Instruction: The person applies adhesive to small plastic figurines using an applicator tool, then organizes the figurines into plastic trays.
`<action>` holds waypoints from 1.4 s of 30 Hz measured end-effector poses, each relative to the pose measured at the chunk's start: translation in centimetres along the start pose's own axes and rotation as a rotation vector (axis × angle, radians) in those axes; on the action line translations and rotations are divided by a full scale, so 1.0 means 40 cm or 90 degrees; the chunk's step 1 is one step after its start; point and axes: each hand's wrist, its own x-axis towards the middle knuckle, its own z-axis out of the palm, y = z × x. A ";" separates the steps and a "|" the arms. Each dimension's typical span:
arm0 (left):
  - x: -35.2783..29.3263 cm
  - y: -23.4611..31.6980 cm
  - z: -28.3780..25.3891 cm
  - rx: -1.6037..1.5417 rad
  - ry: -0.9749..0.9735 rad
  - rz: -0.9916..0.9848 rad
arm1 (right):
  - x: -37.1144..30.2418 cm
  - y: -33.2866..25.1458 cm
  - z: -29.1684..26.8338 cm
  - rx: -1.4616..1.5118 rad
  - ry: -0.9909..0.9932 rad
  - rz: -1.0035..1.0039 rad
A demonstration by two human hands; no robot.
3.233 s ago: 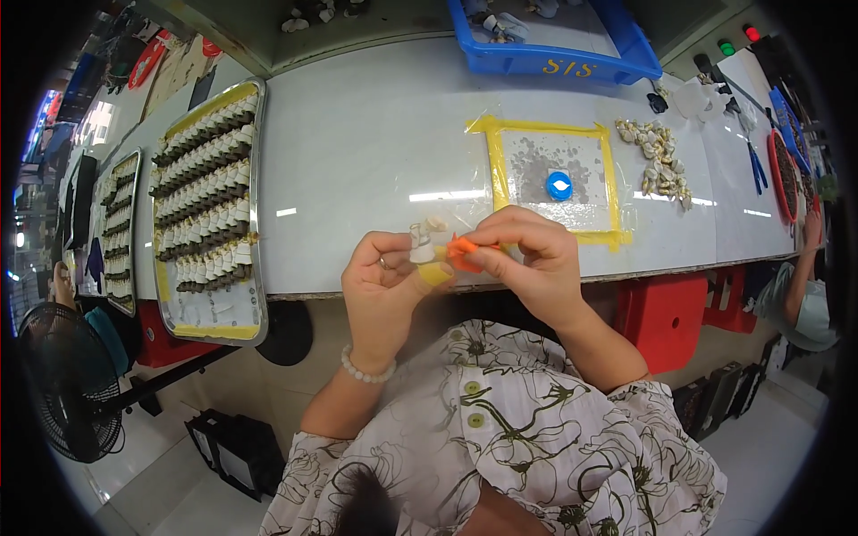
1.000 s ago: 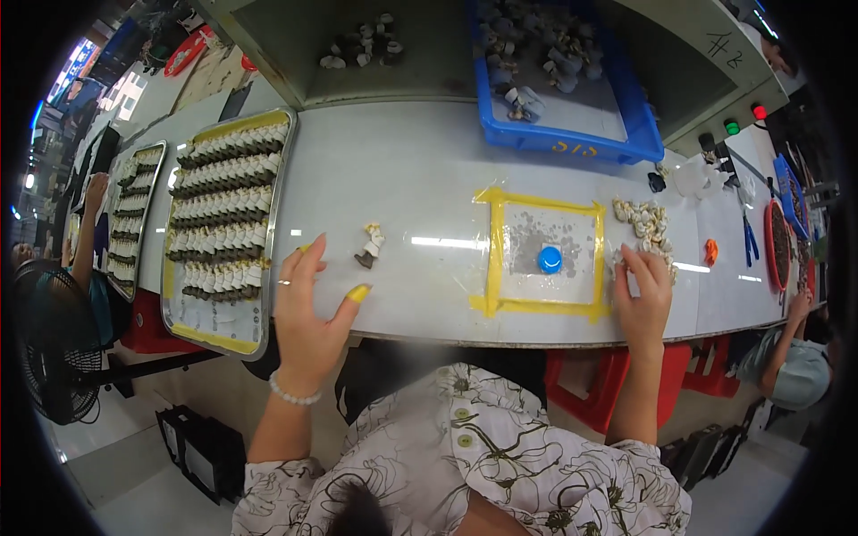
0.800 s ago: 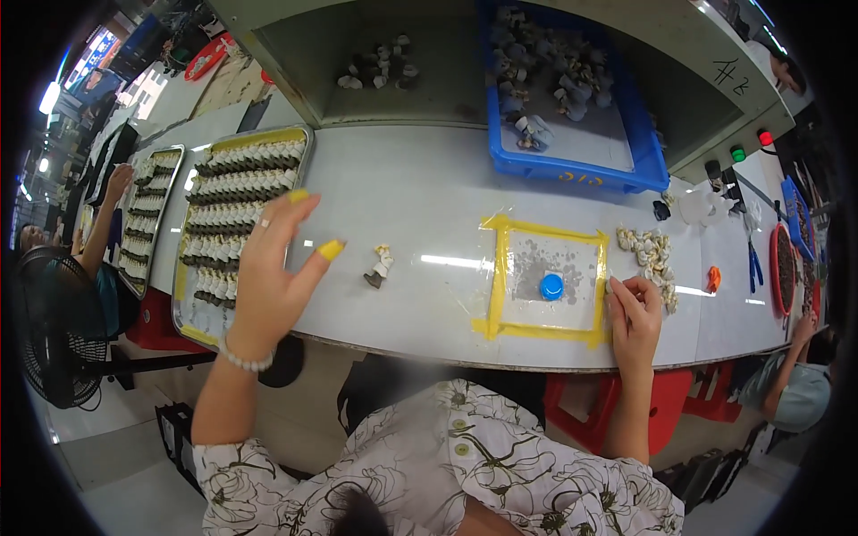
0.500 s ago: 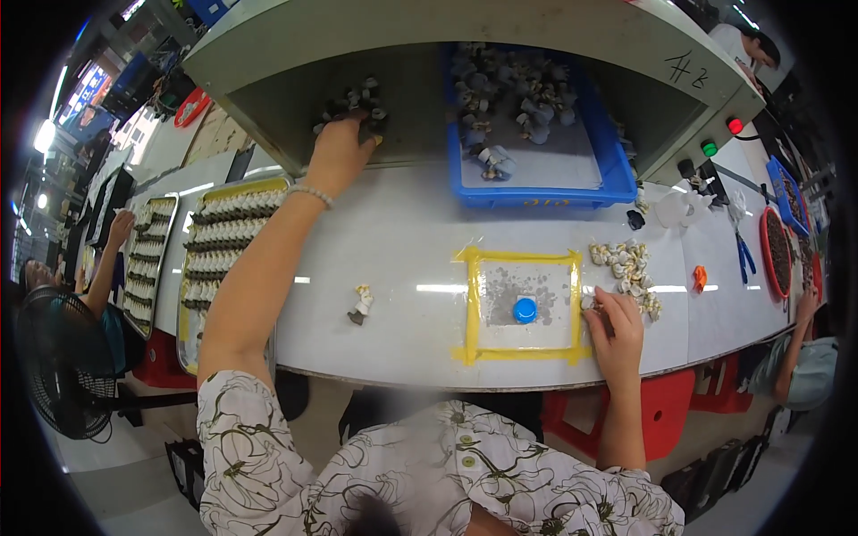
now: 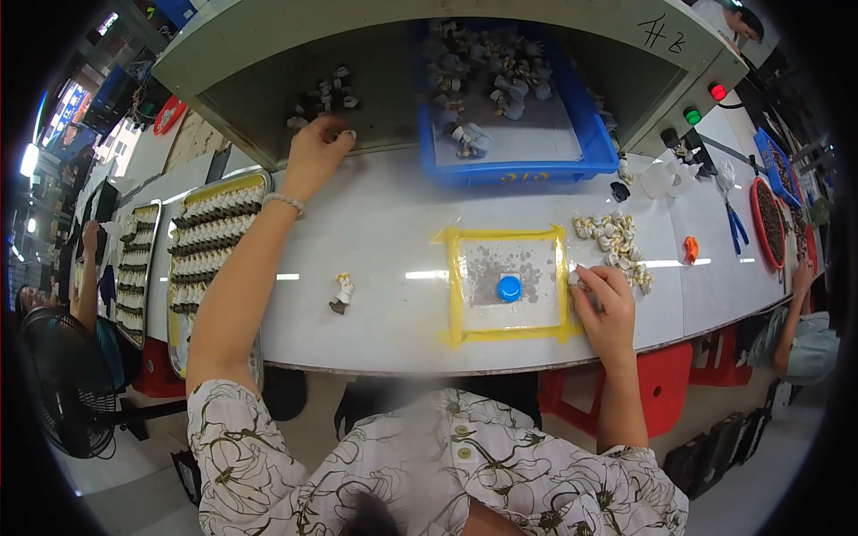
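My left hand (image 5: pixel 317 159) is at the front edge of the grey metal box's opening, fingers curled together around something small that they mostly hide. Behind it, inside the box, lies a loose group of small dark-and-white figure parts (image 5: pixel 323 95). Between thumb and fingers of my right hand (image 5: pixel 609 308) is a small white piece (image 5: pixel 575 278), by the right side of the yellow-taped square (image 5: pixel 454 295). A blue round cap (image 5: pixel 509 288) stands within that square. One white figurine (image 5: pixel 343 293) with a dark base and yellowish top lies on the table to the left.
A blue tray (image 5: pixel 518 174) of whitish parts stands in the box. Small white-and-gold parts (image 5: pixel 612 237) are heaped beyond my right hand. Filled trays (image 5: pixel 266 185) line the left. Right: an orange piece (image 5: pixel 691 250), blue-handled pliers (image 5: pixel 736 230), a red basin (image 5: pixel 756 223). Other people work at both sides.
My left hand has drawn back from the dark parts toward the box's front edge, its fingers closed. My right hand has raised the white piece slightly beside the taped square. The whole view has shifted slightly.
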 end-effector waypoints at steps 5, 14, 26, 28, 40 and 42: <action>-0.212 0.141 -0.067 -0.826 -0.232 -0.335 | -0.005 -0.019 -0.017 0.047 -0.026 0.011; -0.509 0.221 -0.008 -1.116 -0.304 -0.420 | 0.058 -0.070 -0.019 -0.001 -0.166 -0.039; -0.570 0.254 0.104 -1.115 -0.247 -0.331 | 0.097 -0.134 0.038 0.036 -0.213 -0.090; -0.571 0.252 0.105 -1.123 -0.242 -0.326 | 0.101 -0.132 0.043 0.009 -0.227 -0.116; -0.570 0.247 0.105 -1.141 -0.243 -0.323 | 0.100 -0.137 0.057 -0.029 -0.241 -0.127; -0.572 0.248 0.104 -1.137 -0.239 -0.325 | 0.101 -0.140 0.054 -0.029 -0.237 -0.134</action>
